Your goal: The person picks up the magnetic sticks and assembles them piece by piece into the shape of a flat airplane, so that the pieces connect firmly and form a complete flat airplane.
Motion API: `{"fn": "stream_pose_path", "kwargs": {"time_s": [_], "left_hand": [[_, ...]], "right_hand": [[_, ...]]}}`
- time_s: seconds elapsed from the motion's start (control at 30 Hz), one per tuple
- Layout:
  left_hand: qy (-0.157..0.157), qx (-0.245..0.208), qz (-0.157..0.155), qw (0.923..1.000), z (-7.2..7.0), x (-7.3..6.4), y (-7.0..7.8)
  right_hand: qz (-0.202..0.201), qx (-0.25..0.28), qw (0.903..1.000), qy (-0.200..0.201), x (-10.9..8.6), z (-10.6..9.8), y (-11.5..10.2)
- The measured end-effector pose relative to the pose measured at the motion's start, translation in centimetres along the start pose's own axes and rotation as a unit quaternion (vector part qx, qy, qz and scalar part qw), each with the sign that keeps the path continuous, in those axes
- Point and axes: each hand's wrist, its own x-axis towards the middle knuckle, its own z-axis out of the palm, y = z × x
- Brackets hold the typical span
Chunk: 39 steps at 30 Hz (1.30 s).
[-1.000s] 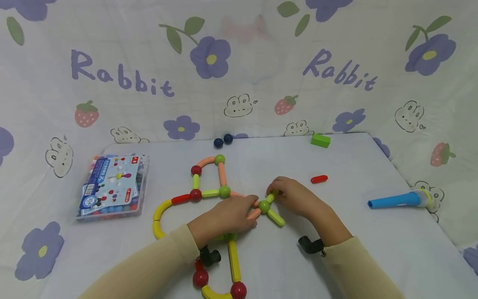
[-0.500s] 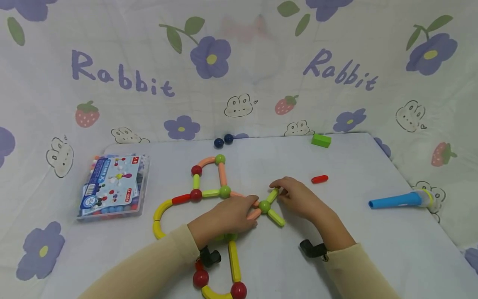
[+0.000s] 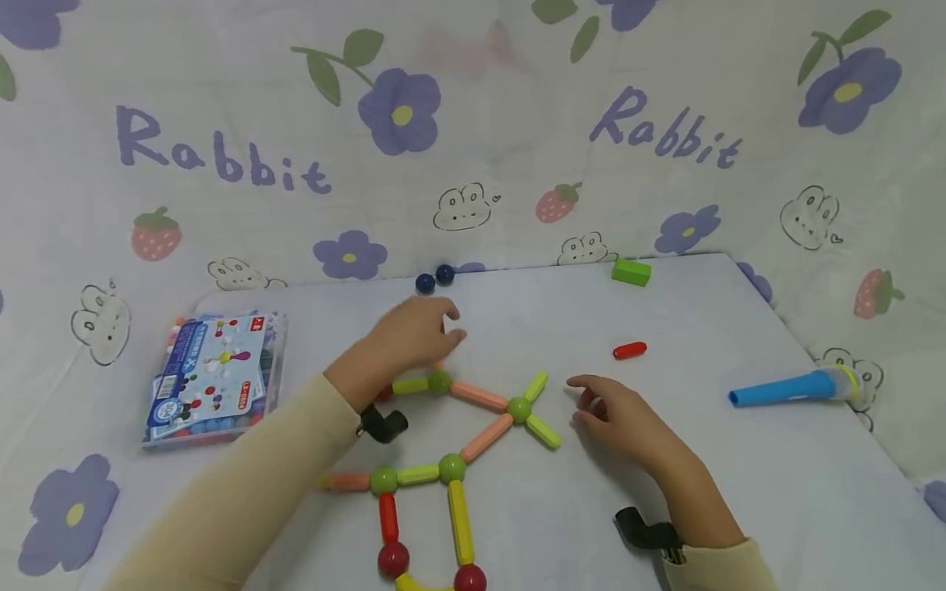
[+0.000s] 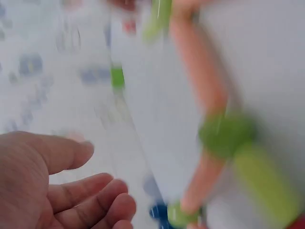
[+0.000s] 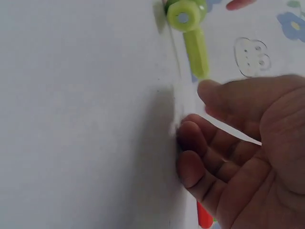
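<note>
My left hand (image 3: pixel 410 336) is raised over the upper loop of a magnetic rod-and-ball figure, hiding much of that loop. Its thumb and fingers are loosely bent with nothing between them; the left wrist view is blurred. To the right of the figure, my right hand (image 3: pixel 617 414) hovers with loosely curled, bare fingers, close to two short lime rods (image 3: pixel 544 431) that fork from a green ball (image 3: pixel 520 409). Salmon rods (image 3: pixel 486 437) link that ball to green balls on the left. Lower down, a yellow rod (image 3: pixel 460 521) and a red rod (image 3: pixel 388 519) lead to red balls (image 3: pixel 393 560).
A clear plastic box (image 3: pixel 210 373) of pieces with a printed card stands at the left. Dark blue balls (image 3: pixel 424 284) lie at the back edge. A green block (image 3: pixel 631 272), a red rod (image 3: pixel 630 350) and a blue toy microphone (image 3: pixel 794 387) lie to the right.
My left hand has left the salmon rods near the forked green ball and moved up and left. My right hand has let go of the upper lime rod and drawn back to the right.
</note>
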Motion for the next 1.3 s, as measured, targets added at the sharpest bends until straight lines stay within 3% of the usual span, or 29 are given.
{"fn": "stream_pose_path", "kwargs": {"time_s": [0.17,0.33,0.57,0.8,0.97,1.03,1.13,1.23,1.3], "left_hand": [[0.027,0.004,-0.071,0.9971,-2.8,5.7,-2.9],[-0.001,-0.001,-0.133,0.9911,-3.2,9.1,-4.9],[-0.005,0.011,-0.135,0.9907,-2.2,10.5,-5.7],[-0.011,0.011,-0.136,0.9906,-1.3,11.8,-5.5],[-0.027,-0.012,-0.148,0.9885,-1.2,11.5,-5.5],[-0.021,-0.013,-0.144,0.9892,-1.3,11.1,-5.1],[-0.01,-0.014,-0.103,0.9946,-1.5,10.7,-3.1],[-0.032,-0.023,-0.035,0.9986,-1.2,10.4,0.8],[-0.072,-0.039,0.006,0.9966,-0.4,10.1,3.7]], "right_hand": [[0.013,0.036,0.9991,-0.017,-2.3,0.5,0.1],[0.008,0.058,0.998,-0.021,-3.8,1.7,-0.1],[-0.025,0.033,0.9989,-0.024,-4.3,2.5,0.1],[0.0,0.02,0.9998,-0.004,-4.4,2.6,0.1],[0.008,0.018,0.9998,0.004,-4.3,2.9,-0.2],[0.007,0.016,0.9998,0.005,-4.3,3.0,-0.2],[0.008,0.011,0.9999,0.006,-4.2,3.0,-0.3],[0.013,0.004,0.9999,0.007,-4.1,2.9,-0.4],[0.014,0.002,0.9999,0.007,-4.0,2.9,-0.4]]}}
